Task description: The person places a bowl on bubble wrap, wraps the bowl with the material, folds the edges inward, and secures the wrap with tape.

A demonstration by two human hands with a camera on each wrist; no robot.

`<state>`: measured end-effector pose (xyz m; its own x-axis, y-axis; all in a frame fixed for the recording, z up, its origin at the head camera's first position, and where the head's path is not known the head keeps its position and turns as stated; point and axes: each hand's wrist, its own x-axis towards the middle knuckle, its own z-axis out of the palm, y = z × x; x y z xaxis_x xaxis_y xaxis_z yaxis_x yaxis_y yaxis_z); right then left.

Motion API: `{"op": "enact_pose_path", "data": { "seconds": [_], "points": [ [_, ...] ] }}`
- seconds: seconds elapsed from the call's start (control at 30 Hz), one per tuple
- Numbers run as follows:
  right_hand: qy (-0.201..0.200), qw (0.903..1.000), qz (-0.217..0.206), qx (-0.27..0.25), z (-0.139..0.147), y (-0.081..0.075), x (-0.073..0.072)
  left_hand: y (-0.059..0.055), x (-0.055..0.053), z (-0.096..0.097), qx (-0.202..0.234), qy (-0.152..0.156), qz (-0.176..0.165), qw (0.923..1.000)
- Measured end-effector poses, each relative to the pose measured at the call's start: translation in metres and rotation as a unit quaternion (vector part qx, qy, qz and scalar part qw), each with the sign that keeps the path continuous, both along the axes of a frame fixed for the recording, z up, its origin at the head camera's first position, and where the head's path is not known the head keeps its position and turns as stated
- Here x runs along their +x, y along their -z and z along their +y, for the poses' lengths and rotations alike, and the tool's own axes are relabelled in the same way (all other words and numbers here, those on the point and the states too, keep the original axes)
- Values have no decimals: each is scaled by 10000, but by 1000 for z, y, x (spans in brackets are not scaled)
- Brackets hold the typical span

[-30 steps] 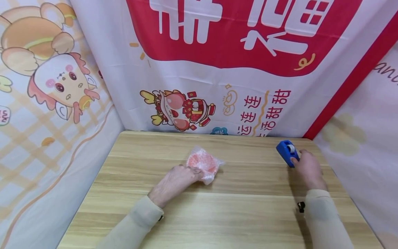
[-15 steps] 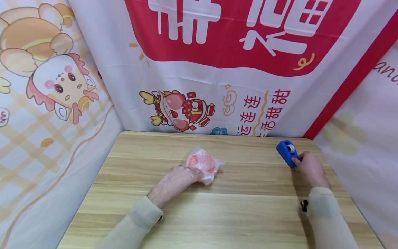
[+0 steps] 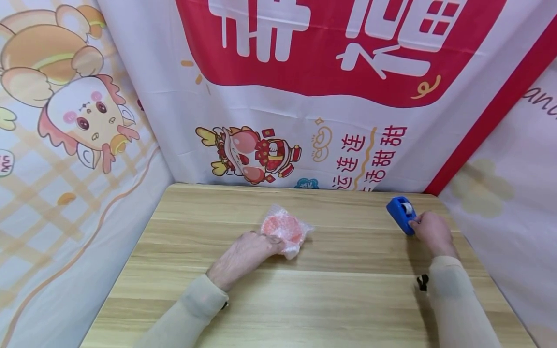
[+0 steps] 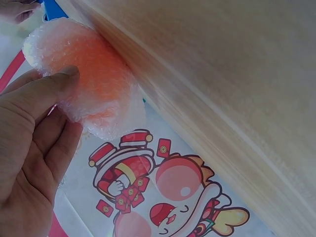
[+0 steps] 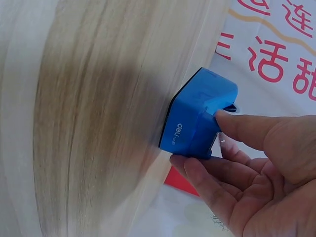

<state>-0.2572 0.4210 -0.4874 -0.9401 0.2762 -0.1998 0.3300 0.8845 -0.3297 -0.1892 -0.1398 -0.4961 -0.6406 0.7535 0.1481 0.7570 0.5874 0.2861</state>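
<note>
A pinkish-orange item wrapped in bubble wrap (image 3: 285, 227) lies on the table at mid-left; the wrap blurs what it is. My left hand (image 3: 248, 253) holds its near edge, and the left wrist view shows the thumb on top of the bubble wrap (image 4: 94, 74) with the fingers beneath. Toward the far right corner stands a blue tape dispenser (image 3: 400, 214) with a roll of tape in it. My right hand (image 3: 432, 234) grips its near end. In the right wrist view the thumb presses by the cutter of the dispenser (image 5: 190, 118), with fingertips at its side.
The wooden table (image 3: 348, 304) ends against a white cloth backdrop (image 3: 174, 130) with red print and cartoon figures. Patterned cloth walls (image 3: 87, 203) border both sides. Dark straps show at both cuffs.
My right hand has shifted slightly at the near end of the tape dispenser, its fingers drawing in there. The dispenser, the left hand and the bubble-wrapped item stay in place.
</note>
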Motion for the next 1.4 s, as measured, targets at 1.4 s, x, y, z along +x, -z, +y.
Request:
{"op": "enact_pose_path", "data": {
  "seconds": [1.4],
  "points": [
    [-283,9976,406,-492,59,63,-24,2,0,6,-873,34,1105,9900]
  ]
}}
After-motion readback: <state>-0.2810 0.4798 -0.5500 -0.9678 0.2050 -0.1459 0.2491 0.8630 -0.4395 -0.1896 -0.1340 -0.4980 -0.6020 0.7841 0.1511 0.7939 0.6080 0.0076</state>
